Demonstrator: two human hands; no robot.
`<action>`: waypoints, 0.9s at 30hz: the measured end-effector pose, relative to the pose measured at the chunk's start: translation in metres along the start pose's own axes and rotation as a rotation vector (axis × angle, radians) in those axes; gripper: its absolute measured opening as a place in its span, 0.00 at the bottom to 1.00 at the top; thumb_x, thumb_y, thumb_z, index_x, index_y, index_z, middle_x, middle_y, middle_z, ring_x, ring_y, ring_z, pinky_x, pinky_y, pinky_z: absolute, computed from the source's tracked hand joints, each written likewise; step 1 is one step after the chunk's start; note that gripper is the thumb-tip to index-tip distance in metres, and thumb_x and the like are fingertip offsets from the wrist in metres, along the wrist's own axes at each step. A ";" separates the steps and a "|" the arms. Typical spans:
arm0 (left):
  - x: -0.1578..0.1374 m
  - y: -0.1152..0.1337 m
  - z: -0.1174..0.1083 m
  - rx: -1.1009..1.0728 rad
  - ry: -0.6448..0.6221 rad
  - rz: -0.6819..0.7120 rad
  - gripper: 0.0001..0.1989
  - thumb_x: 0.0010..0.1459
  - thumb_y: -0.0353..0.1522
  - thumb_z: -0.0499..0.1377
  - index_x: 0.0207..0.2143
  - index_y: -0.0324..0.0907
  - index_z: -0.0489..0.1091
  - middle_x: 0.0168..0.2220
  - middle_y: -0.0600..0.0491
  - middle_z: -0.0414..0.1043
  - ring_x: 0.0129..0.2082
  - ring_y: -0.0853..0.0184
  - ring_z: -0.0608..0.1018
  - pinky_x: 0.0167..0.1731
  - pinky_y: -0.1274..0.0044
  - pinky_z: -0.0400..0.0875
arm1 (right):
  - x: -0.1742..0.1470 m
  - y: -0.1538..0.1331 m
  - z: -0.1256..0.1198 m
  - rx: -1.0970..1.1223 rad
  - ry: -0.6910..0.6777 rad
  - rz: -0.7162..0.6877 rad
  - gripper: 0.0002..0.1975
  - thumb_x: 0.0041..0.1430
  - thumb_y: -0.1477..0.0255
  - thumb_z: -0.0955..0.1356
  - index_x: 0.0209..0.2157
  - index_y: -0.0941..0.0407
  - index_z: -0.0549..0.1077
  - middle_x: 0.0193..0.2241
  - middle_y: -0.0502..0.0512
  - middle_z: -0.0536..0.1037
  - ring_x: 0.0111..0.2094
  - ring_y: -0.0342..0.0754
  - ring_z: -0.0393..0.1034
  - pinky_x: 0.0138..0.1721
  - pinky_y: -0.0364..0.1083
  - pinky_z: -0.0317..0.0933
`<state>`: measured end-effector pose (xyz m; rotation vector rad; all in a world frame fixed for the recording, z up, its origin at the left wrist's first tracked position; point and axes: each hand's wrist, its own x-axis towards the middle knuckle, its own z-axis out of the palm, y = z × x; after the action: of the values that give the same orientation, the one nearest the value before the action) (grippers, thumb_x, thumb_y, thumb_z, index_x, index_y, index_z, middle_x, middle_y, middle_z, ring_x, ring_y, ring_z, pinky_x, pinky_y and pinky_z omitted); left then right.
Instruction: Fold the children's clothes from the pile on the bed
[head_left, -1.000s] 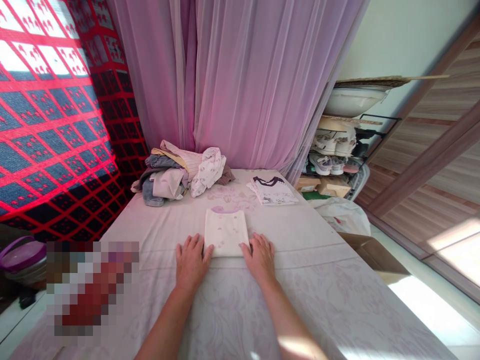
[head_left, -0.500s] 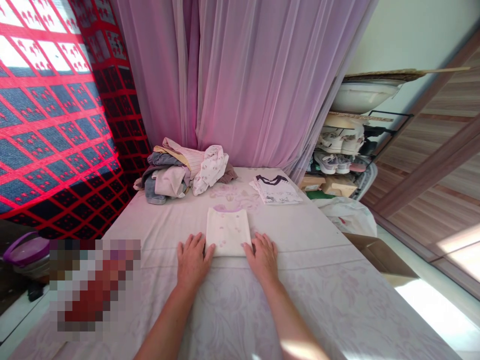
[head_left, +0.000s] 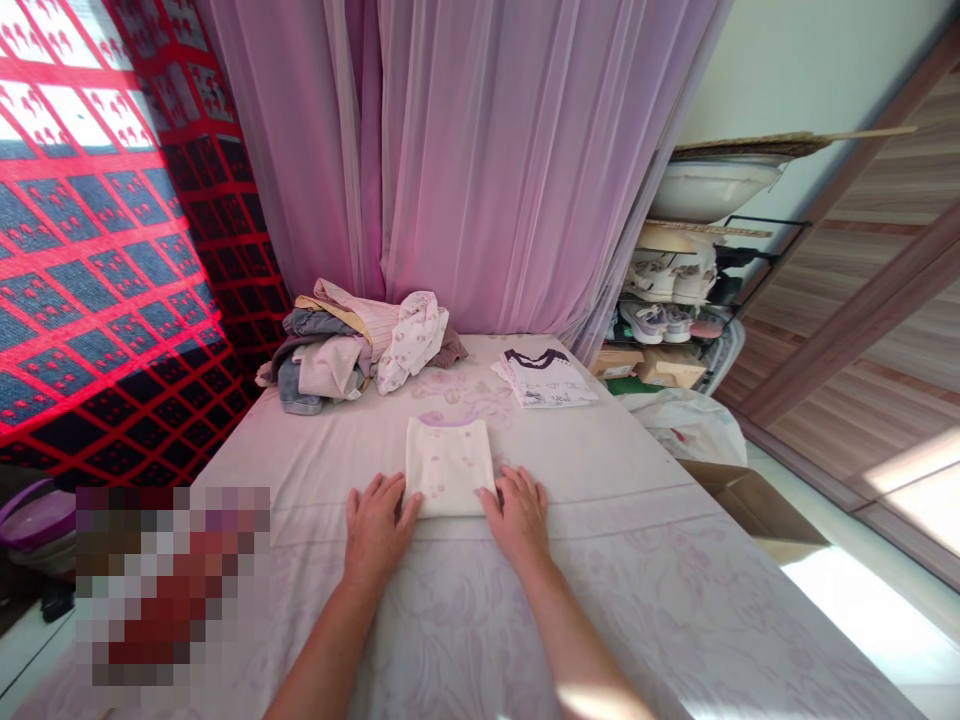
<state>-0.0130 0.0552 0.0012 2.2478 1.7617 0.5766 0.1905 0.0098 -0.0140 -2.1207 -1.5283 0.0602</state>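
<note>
A cream shirt (head_left: 450, 465) with small pale prints and a lilac neckline lies folded into a neat rectangle on the bed (head_left: 600, 600). My left hand (head_left: 379, 520) rests flat at its lower left side, thumb at the edge of the cloth. On the opposite side my right hand (head_left: 517, 515) lies with fingers spread, its thumb touching the lower right corner. Neither hand grips anything. Farther back on the right sits a folded white shirt (head_left: 551, 380) with a dark collar, on top of other folded cloth.
A heap of unfolded clothes (head_left: 360, 345) lies at the bed's far left. Purple curtains (head_left: 480, 170) hang behind the bed. To the right stand a shoe rack (head_left: 675, 290) and an open cardboard box (head_left: 750, 510). A blurred patch covers the lower left.
The view has shifted slightly, so everything sits a little farther left. Both hands stay beside the folded cream shirt, which looks unchanged.
</note>
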 end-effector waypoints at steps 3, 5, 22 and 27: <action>0.000 0.000 0.000 -0.033 -0.002 0.011 0.17 0.64 0.39 0.50 0.52 0.48 0.69 0.54 0.51 0.72 0.61 0.58 0.65 0.61 0.55 0.48 | 0.000 -0.001 -0.001 0.002 -0.011 0.003 0.12 0.63 0.63 0.61 0.34 0.54 0.73 0.55 0.57 0.71 0.61 0.56 0.54 0.60 0.58 0.40; 0.000 -0.001 0.001 -0.059 0.012 0.017 0.18 0.64 0.39 0.50 0.53 0.47 0.68 0.53 0.51 0.73 0.59 0.59 0.67 0.61 0.56 0.49 | 0.000 -0.001 -0.001 0.002 -0.017 0.005 0.12 0.63 0.63 0.62 0.33 0.54 0.73 0.55 0.57 0.71 0.61 0.56 0.54 0.61 0.59 0.40; 0.002 -0.008 0.012 -0.271 0.028 0.324 0.17 0.64 0.30 0.50 0.48 0.54 0.72 0.53 0.56 0.73 0.61 0.62 0.65 0.62 0.54 0.46 | 0.067 -0.068 -0.037 0.197 -0.157 -0.039 0.39 0.54 0.55 0.66 0.64 0.54 0.54 0.55 0.60 0.70 0.52 0.55 0.67 0.50 0.50 0.60; 0.002 -0.008 0.014 -0.360 -0.014 0.379 0.16 0.64 0.31 0.49 0.48 0.54 0.72 0.52 0.55 0.74 0.61 0.61 0.66 0.62 0.53 0.47 | 0.087 -0.080 -0.035 0.221 -0.279 0.069 0.27 0.55 0.56 0.65 0.53 0.52 0.70 0.42 0.57 0.79 0.46 0.54 0.72 0.44 0.47 0.62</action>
<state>-0.0134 0.0600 -0.0145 2.3148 1.1133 0.8685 0.1637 0.0924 0.0732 -2.0489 -1.5198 0.5447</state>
